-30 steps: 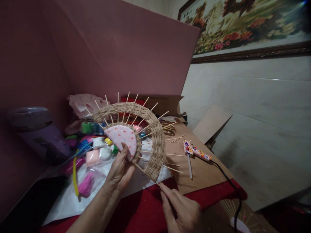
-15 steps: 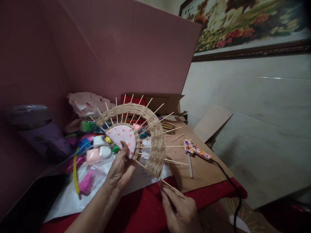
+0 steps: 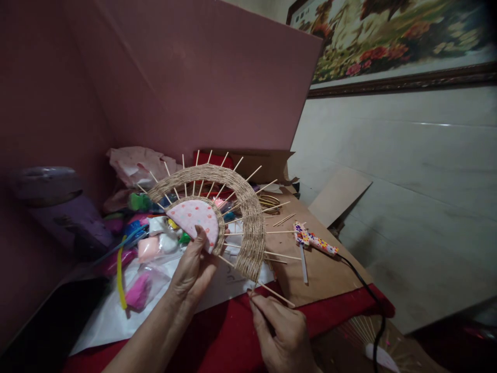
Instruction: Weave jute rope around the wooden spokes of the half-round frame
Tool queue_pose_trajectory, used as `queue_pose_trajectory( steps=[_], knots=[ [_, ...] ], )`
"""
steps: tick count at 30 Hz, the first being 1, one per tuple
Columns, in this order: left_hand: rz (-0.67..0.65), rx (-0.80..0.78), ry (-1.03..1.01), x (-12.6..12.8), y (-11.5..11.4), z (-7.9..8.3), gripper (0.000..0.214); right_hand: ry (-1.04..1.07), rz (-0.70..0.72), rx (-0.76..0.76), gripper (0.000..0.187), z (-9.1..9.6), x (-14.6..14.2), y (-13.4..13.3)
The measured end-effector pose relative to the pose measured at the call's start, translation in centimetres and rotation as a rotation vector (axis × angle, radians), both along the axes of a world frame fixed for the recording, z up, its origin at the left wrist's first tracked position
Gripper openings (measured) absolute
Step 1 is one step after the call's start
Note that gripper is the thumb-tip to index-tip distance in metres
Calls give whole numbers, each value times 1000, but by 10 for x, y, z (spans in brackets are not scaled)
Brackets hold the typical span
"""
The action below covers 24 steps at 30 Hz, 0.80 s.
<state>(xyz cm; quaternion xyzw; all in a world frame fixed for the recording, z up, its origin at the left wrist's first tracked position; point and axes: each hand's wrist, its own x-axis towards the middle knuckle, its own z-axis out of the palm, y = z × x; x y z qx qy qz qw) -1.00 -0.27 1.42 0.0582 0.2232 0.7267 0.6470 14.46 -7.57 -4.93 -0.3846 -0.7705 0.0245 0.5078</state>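
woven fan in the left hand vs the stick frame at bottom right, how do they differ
The woven fan is raised in the left hand; the stick frame sits lower, partly out of view. The fan has a broad twine band across its sticks; none shows on the frame. Both have thin sticks fanning from a pale centre.

Mauve partition (image 3: 202, 77), pale wall (image 3: 407, 155), framed floral picture (image 3: 388, 46), dim light
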Motion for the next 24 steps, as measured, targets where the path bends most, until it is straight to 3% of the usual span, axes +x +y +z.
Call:
queue_pose_trajectory(
  steps=[7, 14, 20, 24],
  knots=[
    [-27, 1, 41, -2, 1, -3, 23, 6, -64, -15, 20, 0, 5, 3],
    [-57, 6, 49, -1, 0, -1, 19, 68, -67, -122, 23, 0, 17, 12],
    [-97, -13, 159, -1, -1, 0, 15, 133, -127, -93, 15, 11, 25, 18],
    [-85, 10, 242, -2, 0, -3, 19, 65, -210, -42, 12, 17, 34, 15]
  ],
)
